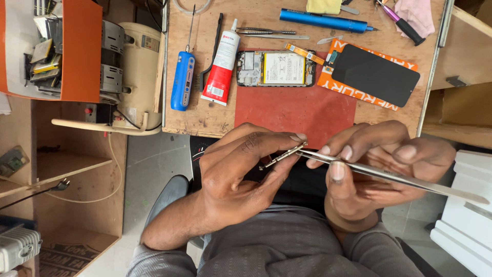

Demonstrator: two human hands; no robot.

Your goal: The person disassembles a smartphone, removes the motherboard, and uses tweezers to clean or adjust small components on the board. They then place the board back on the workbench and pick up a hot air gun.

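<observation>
My left hand [241, 172] pinches a small thin metal part [282, 156] between thumb and fingers, held over my lap below the workbench edge. My right hand [379, 164] grips long metal tweezers [405, 179], whose tips touch the end of that part. On the bench above lies an opened phone [277, 68] showing its battery, resting at the top of a red mat [297, 110]. A black screen panel [376, 74] lies on an orange package [333, 77] to the right.
On the wooden bench [192, 120] are a blue electric screwdriver [183, 79], a red-and-white glue tube [221, 69], a black spudger [212, 51], tweezers [271, 33], a blue pen-shaped tool [323, 20] and a pink cloth [417, 15]. An orange bin [77, 51] of parts stands left.
</observation>
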